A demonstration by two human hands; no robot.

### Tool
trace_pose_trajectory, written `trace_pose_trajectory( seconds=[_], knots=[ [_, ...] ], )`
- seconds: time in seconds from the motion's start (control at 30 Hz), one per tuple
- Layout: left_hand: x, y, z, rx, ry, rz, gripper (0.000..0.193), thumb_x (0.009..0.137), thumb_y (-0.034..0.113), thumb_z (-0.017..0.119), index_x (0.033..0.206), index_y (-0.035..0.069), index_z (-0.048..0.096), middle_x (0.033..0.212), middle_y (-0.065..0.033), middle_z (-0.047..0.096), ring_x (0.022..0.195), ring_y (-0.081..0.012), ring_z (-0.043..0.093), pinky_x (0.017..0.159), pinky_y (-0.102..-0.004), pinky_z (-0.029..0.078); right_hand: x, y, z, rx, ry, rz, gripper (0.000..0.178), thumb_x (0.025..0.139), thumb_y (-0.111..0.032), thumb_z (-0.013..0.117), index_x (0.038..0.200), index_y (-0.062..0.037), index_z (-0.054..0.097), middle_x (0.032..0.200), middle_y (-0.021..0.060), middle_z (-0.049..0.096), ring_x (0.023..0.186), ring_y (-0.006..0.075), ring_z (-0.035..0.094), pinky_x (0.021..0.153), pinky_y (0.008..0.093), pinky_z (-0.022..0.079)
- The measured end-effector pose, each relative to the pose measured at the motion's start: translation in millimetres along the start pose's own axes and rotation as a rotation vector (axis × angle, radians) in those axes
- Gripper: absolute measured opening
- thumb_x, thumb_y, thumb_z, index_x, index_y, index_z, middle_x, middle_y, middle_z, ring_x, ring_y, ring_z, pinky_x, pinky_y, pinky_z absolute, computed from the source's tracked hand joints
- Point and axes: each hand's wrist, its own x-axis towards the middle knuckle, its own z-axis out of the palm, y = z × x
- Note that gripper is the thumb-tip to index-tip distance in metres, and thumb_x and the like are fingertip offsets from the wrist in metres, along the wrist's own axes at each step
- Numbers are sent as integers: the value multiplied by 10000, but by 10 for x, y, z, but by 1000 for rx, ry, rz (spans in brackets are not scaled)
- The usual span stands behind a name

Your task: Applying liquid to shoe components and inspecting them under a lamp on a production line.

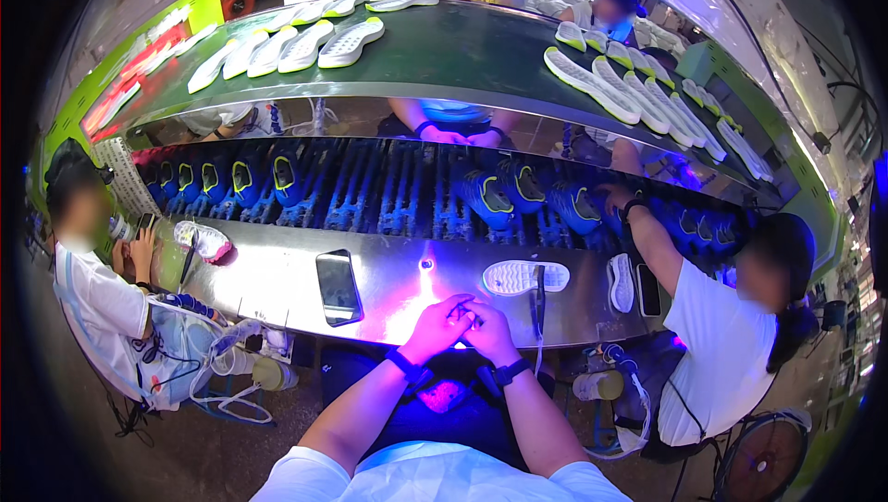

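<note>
My left hand [435, 327] and my right hand [488, 328] are clasped together at the near edge of the metal worktable [268, 271]. Their fingers are interlaced, and nothing shows between them. Left of them lies a dark-screened phone [339, 287]. On the right, a white shoe sole [513, 277] rests on the table, with a slim black tool [538, 303] lying across it and hanging over the edge. A bright violet glow lights the tabletop just beyond my hands.
Behind the table, a slatted conveyor [398, 192] carries blue shoe uppers [488, 195]. A raised green belt [453, 49] above it holds white soles [351, 44]. Co-workers sit on both sides; the right one's arm [652, 229] reaches over the conveyor. Another phone [648, 289] lies right.
</note>
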Motion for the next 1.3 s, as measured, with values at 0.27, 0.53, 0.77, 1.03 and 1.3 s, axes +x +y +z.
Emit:
trace_pose_trajectory(
  seconds=[0.27, 0.53, 0.77, 1.03, 1.3],
  knots=[
    [153, -27, 101, 33, -25, 19, 433, 942, 252, 689, 1309, 28, 639, 930, -135, 754, 863, -221, 745, 783, -347, 586, 77, 146, -121, 83, -25, 8, 372, 785, -102, 779, 1144, -25, 715, 1042, 87, 716, 961, 173, 682, 846, 330, 542],
    [374, 231, 202, 2, 15, -15, 394, 951, 194, 701, 1289, -2, 650, 815, -60, 710, 744, -115, 663, 682, -292, 546, 246, 161, -368, 103, -26, -147, 394, 772, -160, 752, 1138, -29, 691, 1054, 138, 702, 964, 302, 694, 832, 391, 554],
    [521, 276, 394, 18, 25, 57, 416, 944, 234, 698, 1273, -17, 656, 709, -23, 592, 670, -121, 624, 601, -304, 519, 236, 202, -559, 18, 64, -125, 404, 761, -176, 741, 1143, -50, 705, 997, 142, 704, 899, 322, 692, 787, 407, 545],
    [513, 250, 360, 29, 13, -14, 446, 942, 271, 736, 1282, -6, 656, 750, 27, 541, 701, -78, 512, 626, -256, 430, 216, 55, -665, 26, -2, -102, 392, 748, -183, 744, 1122, -73, 703, 925, 108, 681, 816, 268, 667, 724, 386, 531],
    [424, 312, 275, 19, 32, -47, 410, 944, 238, 674, 1266, -15, 664, 861, -100, 734, 800, -157, 700, 717, -315, 560, 184, 181, -465, 72, 13, -150, 352, 752, -124, 772, 1087, -39, 702, 1016, 119, 703, 889, 252, 701, 783, 362, 563]
  ],
)
